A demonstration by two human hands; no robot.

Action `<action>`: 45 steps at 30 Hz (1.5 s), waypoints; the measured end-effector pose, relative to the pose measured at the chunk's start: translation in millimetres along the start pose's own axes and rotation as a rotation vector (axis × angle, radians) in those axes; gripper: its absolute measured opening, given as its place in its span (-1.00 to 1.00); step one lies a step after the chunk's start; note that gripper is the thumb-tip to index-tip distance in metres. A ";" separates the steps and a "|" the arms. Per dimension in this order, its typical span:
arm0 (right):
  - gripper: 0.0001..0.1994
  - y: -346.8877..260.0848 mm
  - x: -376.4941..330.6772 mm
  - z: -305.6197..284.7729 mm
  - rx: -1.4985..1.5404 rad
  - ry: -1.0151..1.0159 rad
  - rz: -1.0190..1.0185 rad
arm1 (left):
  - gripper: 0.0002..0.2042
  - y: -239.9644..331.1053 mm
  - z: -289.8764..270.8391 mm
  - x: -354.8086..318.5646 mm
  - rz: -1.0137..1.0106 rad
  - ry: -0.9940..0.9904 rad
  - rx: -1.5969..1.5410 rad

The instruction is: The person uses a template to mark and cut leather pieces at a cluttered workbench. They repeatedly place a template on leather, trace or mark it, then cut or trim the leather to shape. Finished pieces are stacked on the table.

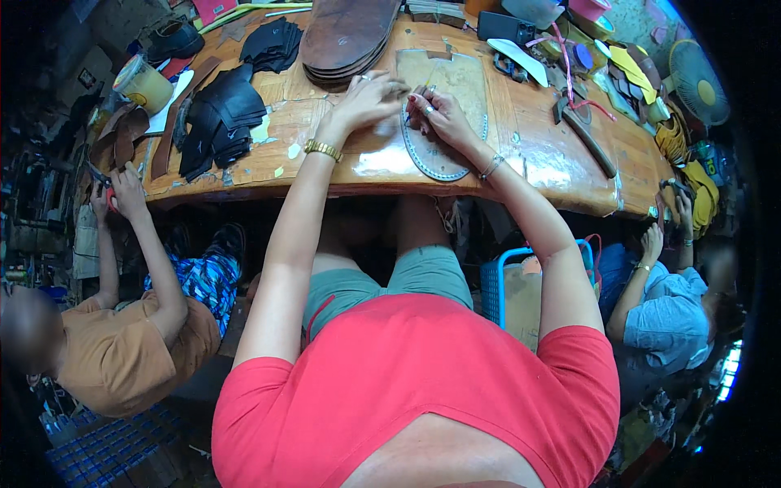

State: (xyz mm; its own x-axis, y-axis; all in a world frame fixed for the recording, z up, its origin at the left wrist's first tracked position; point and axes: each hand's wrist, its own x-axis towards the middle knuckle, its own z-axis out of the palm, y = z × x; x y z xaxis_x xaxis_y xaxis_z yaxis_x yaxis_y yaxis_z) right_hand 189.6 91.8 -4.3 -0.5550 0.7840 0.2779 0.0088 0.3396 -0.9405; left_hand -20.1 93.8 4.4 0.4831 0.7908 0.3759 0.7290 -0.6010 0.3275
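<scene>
A tan leather panel (468, 98) with a rounded lower end and a pale dotted line along its border lies on the wooden table in front of me. Over its left part, my left hand (370, 102) is closed and slightly blurred, fingertips close to the right ones. My right hand (443, 118) pinches over the panel's middle; something small and dark brown shows at its fingers, too hidden to name. A thin yellow strand or stick (429, 77) rises beside the fingertips. Whatever the left fingers hold is hidden too.
Stacked brown leather pieces (346, 37) stand beyond my left hand, black leather pieces (224, 118) further left. A hammer (587, 138) lies at right. A blue basket (493, 285) stands below the table. Co-workers sit on both sides; the left one holds scissors (110, 195).
</scene>
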 end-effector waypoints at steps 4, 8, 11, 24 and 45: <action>-0.72 1.9 -2.6 2.3 -0.305 0.021 -0.119 | -0.15 18.0 -6.1 -15.4 -0.069 -0.143 0.100; -0.75 -3.6 -5.3 7.5 -0.501 -0.017 -0.302 | -0.05 13.5 1.4 -22.8 -0.031 -0.007 0.093; -0.70 -6.6 -4.9 2.9 -0.164 0.043 0.085 | -0.05 25.3 -2.3 -21.2 -0.065 -0.014 0.058; -0.79 -20.0 5.5 9.2 -0.557 -0.058 -0.316 | -0.02 14.3 7.3 -25.7 -0.087 0.006 -0.006; -0.73 -4.8 15.4 8.4 -0.406 0.083 -0.215 | 0.02 23.3 1.3 -25.0 -0.111 -0.004 -0.016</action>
State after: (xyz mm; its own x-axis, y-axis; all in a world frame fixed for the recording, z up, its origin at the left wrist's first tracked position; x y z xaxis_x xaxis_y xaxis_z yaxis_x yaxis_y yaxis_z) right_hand 174.0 97.9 2.8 -0.5115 0.7072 0.4882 0.2350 0.6616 -0.7121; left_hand -14.5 60.2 1.5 0.4020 0.8529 0.3332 0.7704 -0.5117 0.3803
